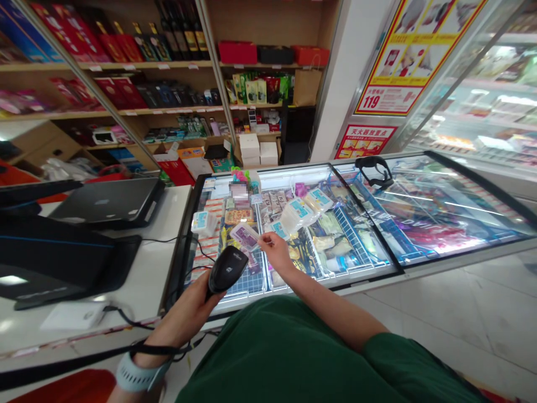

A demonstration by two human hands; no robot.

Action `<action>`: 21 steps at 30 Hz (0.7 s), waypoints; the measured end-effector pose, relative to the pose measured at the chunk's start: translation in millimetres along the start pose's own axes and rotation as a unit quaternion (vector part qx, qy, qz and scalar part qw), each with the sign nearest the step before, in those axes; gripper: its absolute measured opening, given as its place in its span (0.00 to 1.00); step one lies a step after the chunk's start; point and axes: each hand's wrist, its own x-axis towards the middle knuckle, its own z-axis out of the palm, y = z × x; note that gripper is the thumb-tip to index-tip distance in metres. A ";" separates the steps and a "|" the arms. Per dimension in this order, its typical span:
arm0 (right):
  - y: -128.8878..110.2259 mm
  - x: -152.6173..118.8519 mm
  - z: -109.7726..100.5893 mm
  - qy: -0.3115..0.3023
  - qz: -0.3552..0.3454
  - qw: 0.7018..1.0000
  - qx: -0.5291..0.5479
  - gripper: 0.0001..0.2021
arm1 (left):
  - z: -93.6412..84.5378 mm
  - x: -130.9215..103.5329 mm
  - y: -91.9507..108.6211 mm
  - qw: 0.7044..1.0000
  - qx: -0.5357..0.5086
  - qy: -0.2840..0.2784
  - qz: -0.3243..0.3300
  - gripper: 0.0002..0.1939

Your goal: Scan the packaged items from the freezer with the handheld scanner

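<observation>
My left hand point(201, 299) is closed round the handle of a black barcode scanner point(229, 268), whose head points away from me over the freezer's glass top. Between the fingers of my right hand point(274, 252) is the edge of a flat purple-and-white packet point(245, 236), just ahead of the scanner. Beside that hand, a small pack with a blue label point(279, 229) lies on the glass. Larger clear packs with blue labels point(298, 212) sit further right. Another white pack point(204, 223) stands at the left end of the freezer.
Frozen goods in wire baskets point(350, 235) show through the freezer glass. A black strap-like object point(375, 170) rests on its far edge. To the left, a white counter point(168, 224) carries black devices point(104, 201) and cables. Stocked shelves point(168, 64) stand behind.
</observation>
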 end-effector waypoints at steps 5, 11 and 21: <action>0.6 0.1 0.8 0.000 0.009 1.000 -0.002 0.11 | 0.9 0.6 -0.9 1.000 -0.008 0.010 0.007 0.22; 5.2 0.2 1.2 0.002 0.006 1.000 0.005 0.10 | 2.2 1.6 0.2 1.000 -0.007 0.009 -0.004 0.22; 13.3 4.6 -3.6 0.024 0.160 0.983 0.089 0.12 | 4.7 3.5 -18.9 0.999 -0.019 0.035 -0.030 0.25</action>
